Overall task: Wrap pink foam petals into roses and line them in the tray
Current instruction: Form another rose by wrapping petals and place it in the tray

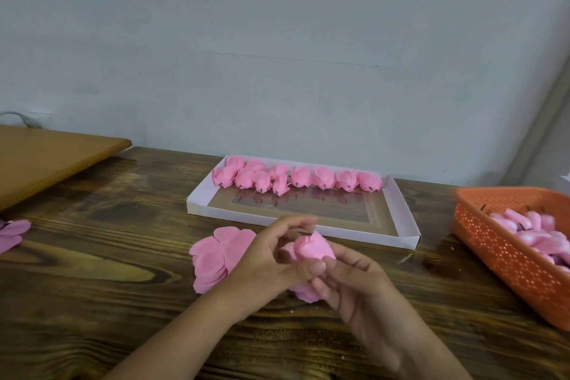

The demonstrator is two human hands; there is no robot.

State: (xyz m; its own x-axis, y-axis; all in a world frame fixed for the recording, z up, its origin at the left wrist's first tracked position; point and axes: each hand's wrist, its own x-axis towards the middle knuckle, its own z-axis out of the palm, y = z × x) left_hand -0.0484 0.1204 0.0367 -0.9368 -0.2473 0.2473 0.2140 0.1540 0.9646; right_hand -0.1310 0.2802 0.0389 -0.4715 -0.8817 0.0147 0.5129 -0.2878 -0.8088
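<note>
While your hands work over the near middle of the dark wooden table (pixel 92 287), the far left holds a lighter brown board (pixel 46 160) lying over the table's back corner, and below it a few loose pink petals (pixel 12 233) sit at the picture's edge. Moving right, a stack of flat pink foam petals (pixel 212 259) lies on the table just beside your left hand (pixel 265 265), partly tucked behind it. Your left hand has its fingers curled round the half-wrapped rose (pixel 313 248), thumb pressing at its lower side. Your right hand (pixel 354 284) meets it from the other side, fingers and thumb bent and gripping the same rose from beneath, so both hands hold it together above the table, near the front wall of the tray (pixel 308 230). More pink foam shows under your hands, touching the table. Behind your hands, the white cardboard tray lies flat, and a line of finished roses (pixel 296 177) runs along its far edge, doubled up at the left end, stems pointing toward you. Farther right, an orange perforated basket (pixel 509 259) sits well apart from the tray, holding pink and white pieces (pixel 533 231) too blurred to tell apart.
</note>
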